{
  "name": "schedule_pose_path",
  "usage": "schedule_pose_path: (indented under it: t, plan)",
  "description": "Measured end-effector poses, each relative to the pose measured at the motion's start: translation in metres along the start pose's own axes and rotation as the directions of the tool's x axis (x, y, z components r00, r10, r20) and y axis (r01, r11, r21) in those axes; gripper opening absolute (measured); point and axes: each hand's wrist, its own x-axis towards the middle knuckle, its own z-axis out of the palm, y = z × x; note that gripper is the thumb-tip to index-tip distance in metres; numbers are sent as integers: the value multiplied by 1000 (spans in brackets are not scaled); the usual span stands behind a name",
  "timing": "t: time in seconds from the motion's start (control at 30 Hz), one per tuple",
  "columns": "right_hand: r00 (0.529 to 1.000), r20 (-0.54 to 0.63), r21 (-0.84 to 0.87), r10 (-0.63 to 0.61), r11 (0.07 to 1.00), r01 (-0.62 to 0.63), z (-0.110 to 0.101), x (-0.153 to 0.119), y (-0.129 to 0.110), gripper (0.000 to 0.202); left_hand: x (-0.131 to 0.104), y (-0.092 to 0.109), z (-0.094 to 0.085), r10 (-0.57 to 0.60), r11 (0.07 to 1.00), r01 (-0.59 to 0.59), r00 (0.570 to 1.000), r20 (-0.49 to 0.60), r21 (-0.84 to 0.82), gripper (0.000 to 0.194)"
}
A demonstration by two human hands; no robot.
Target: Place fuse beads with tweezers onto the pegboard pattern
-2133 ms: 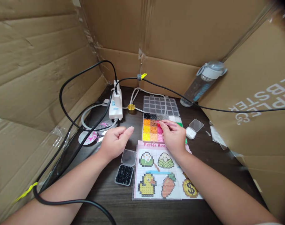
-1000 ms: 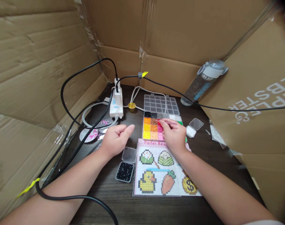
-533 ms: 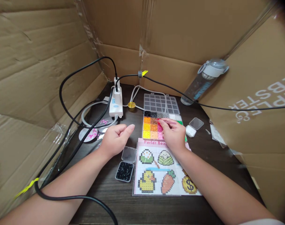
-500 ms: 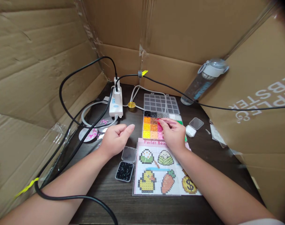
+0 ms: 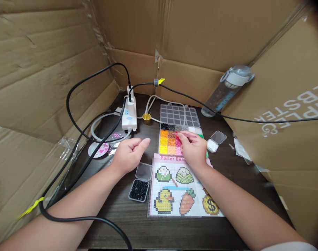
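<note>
My left hand [image 5: 130, 154] is curled closed above the dark table, its thumb stretched along the top; nothing shows inside it. Over the bead box [image 5: 171, 142], my right hand [image 5: 194, 148] pinches a thin pinkish tool, its tip near the red and brown beads. The box has compartments of orange, yellow, pink, black and white beads, some hidden by the hand. Below it lies the pattern sheet [image 5: 174, 205], with a duck and a carrot among its pictures. A small open case of black beads [image 5: 138, 190] sits left of the sheet.
A white power strip [image 5: 129, 118] and black cables [image 5: 70, 94] stand at the left, one crossing my left forearm. Behind the box is a gold cup [image 5: 146, 119]. A bottle [image 5: 227, 91] leans at the back right, near a small white case [image 5: 212, 145]. Cardboard walls surround the table.
</note>
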Motion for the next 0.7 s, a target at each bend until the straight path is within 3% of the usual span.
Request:
schedule_pose_path:
  t: [0.17,0.33,0.47,0.57,0.7]
  plan:
    - [999,-25,3,-37,999,37,-9,-1,-7,14,-1,-2,0,12,1000,-12,1000,0,-10,50]
    - [999,-44,64,-8,998,11,-38,-11,-40,15,-1,-1,0,16,1000,-16,1000,-8,-12,49]
    - [983,182,76,36,996,-51,-64,-28,-51,15,0,1,1,34,999,-34,999,-14,-25,50]
    - [935,342,18,98,994,-111,-76,-42,-39,11,0,0,3,31,999,-31,999,-19,-22,51]
    - [887,450,-3,100,994,-110,-80,-53,-20,10,-1,0,4,14,1000,-14,999,-34,-12,52]
